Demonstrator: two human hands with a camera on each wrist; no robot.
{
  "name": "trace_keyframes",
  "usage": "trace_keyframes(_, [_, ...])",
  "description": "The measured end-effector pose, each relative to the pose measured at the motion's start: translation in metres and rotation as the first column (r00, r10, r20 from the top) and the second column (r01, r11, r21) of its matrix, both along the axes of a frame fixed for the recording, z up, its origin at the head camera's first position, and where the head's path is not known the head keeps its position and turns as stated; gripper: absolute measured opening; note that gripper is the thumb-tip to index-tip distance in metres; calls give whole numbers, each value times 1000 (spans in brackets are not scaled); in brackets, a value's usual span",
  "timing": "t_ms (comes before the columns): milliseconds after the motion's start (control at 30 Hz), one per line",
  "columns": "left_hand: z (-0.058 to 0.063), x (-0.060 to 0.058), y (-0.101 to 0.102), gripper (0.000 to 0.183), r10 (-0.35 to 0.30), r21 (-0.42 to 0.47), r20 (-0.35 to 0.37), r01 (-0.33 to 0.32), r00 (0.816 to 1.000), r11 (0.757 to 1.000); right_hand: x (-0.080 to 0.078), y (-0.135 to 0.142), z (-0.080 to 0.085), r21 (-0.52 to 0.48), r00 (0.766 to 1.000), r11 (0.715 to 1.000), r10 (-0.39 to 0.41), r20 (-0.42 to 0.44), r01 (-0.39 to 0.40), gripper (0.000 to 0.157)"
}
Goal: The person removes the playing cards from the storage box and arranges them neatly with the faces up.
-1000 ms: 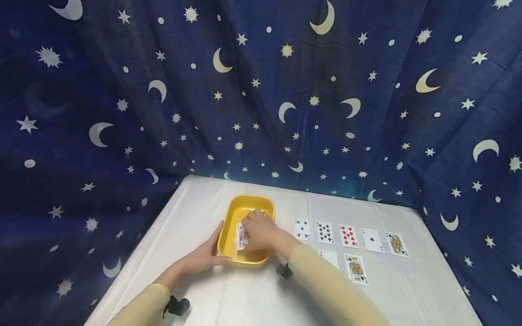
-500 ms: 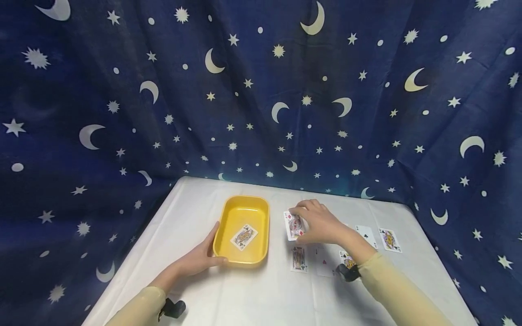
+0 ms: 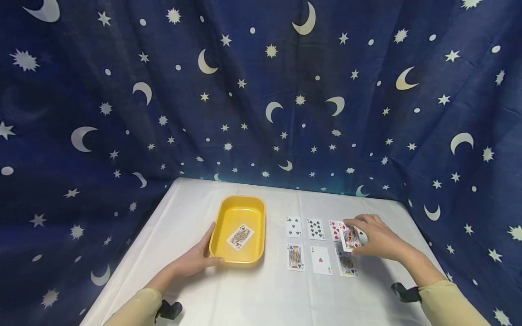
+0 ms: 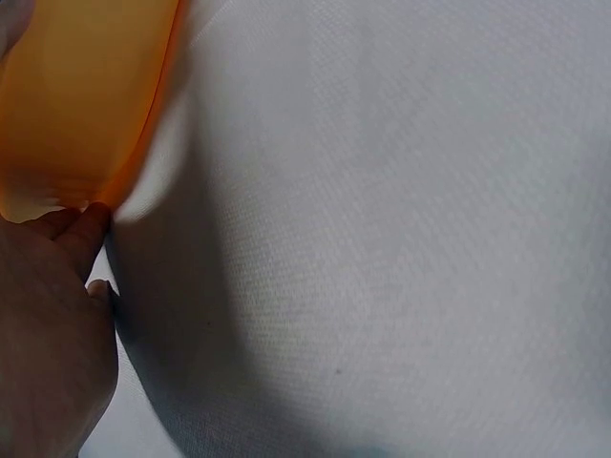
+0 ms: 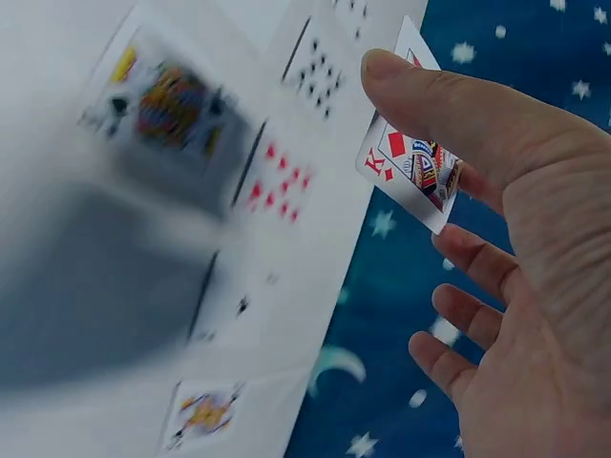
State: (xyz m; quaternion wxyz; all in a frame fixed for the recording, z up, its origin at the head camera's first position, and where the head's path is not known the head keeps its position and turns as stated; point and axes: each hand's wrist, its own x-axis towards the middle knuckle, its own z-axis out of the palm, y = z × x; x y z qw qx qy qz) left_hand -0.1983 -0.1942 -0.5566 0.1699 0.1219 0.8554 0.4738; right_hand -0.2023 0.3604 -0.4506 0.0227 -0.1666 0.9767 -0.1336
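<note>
My right hand pinches a king of diamonds between thumb and fingers, tilted above the right part of the card rows. In the head view it overlaps a red number card and a face card below. My left hand holds the yellow tray at its near left corner, thumb at the front and fingers along the side. Within the tray lies one face card of clubs. In the left wrist view, the fingertips meet the tray's edge.
Face up on the white table lie two rows of cards, among them a spade number card, a ten of spades, another face card and an ace of hearts. A starry blue curtain stands behind.
My right hand has come out of the tray with the king of diamonds and carried it right, over the cards. My left hand stays at the tray, while the head view has shifted slightly.
</note>
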Motion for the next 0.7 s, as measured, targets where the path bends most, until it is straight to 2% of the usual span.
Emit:
trace_keyframes(200, [0,0,-1,122,-6,3,-6,6,1000,1000,13,28,-16,16,998,999,-45,44,44,89])
trace_keyframes(433, [2,1,-1,121,-5,-2,1,5,1000,1000,22,58,-47,45,991,996,-78,109,73,93])
trace_keyframes(700, [2,1,0,122,-1,-11,-2,1,1000,1000,27,68,-63,35,988,997,-80,133,76,91])
